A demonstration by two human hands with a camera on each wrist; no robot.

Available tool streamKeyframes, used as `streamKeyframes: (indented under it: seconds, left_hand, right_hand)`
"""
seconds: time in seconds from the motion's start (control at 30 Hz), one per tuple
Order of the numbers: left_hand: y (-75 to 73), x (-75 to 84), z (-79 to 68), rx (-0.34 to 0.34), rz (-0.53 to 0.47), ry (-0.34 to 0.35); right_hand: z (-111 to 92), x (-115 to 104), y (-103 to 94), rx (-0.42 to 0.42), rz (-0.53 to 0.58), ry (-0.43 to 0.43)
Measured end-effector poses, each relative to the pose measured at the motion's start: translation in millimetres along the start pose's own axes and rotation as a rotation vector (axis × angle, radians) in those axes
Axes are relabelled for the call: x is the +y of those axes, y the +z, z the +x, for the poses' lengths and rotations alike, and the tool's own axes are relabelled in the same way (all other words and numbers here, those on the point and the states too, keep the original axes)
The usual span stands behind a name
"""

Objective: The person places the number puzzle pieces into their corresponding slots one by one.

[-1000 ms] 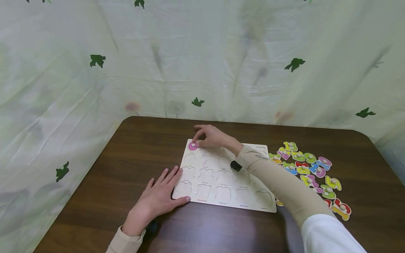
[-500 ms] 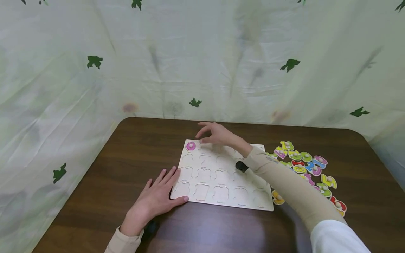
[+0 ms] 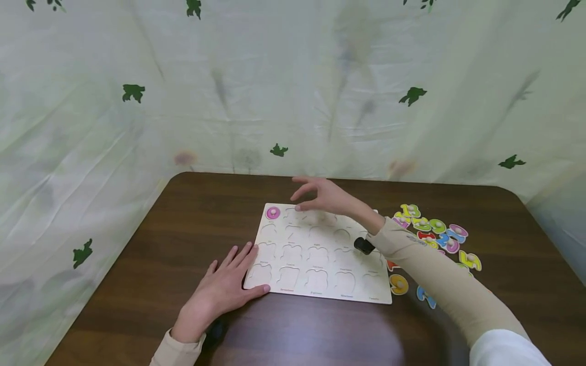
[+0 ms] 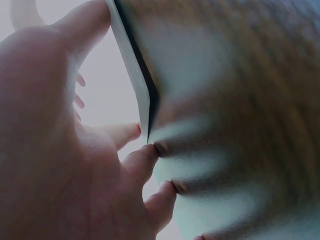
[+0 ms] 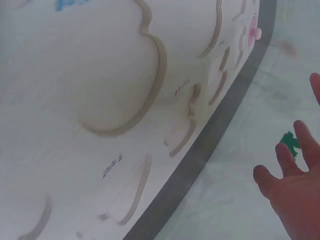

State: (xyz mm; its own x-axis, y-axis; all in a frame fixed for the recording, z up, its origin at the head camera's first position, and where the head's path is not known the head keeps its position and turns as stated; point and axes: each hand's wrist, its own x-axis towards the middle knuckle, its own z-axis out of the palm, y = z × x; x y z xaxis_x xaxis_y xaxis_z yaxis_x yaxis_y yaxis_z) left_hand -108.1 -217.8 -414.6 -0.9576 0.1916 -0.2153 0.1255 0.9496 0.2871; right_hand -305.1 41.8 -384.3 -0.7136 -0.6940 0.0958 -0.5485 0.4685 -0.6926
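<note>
A white puzzle board (image 3: 330,254) with number-shaped recesses and printed words lies on the table. In its top left recess sits a pink zero piece (image 3: 273,213) with a small knob. My left hand (image 3: 217,295) is spread along the board's lower left corner, thumb on the front edge, fingertips at the left edge. Its fingers (image 4: 140,162) lie flat past the board's corner in the left wrist view. Over the top of the board hovers my right hand (image 3: 328,197), thumb and fingers apart, holding nothing. The right wrist view shows that hand (image 5: 297,195) beyond the board's far edge.
Right of the board lie several colourful number pieces, including a green nine (image 3: 437,226) and a yellow five (image 3: 470,260). An orange piece (image 3: 399,284) and a blue piece (image 3: 426,297) lie nearer; the right forearm covers others. A pale curtain (image 3: 256,76) hangs behind the brown table (image 3: 137,284).
My right hand has let go of the pink zero and drawn back to the right, fingers parted. The zero stays in its recess. My left hand holds its place at the board's corner.
</note>
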Motion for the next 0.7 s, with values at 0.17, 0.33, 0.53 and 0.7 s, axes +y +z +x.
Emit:
streamKeyframes:
  seconds: [0.17, 0.33, 0.53, 0.7]
  left_hand:
    - [0.1, 0.9, 0.4, -0.003, -0.002, 0.001]
    - [-1.1, 1.6, 0.1, 0.001, -0.001, 0.006]
    - [-0.4, 1.6, -0.1, 0.005, 0.002, 0.01]
    - [0.6, 1.1, 0.3, 0.012, 0.007, 0.014]
  right_hand:
    - [-16, -2, -10.1, 0.014, -0.002, -0.021]
    - [-31, -4, -19.5, 0.033, -0.011, -0.029]
    - [-53, -9, -29.9, 0.052, -0.025, -0.022]
    - [-73, -13, -36.5, 0.063, -0.036, -0.013]
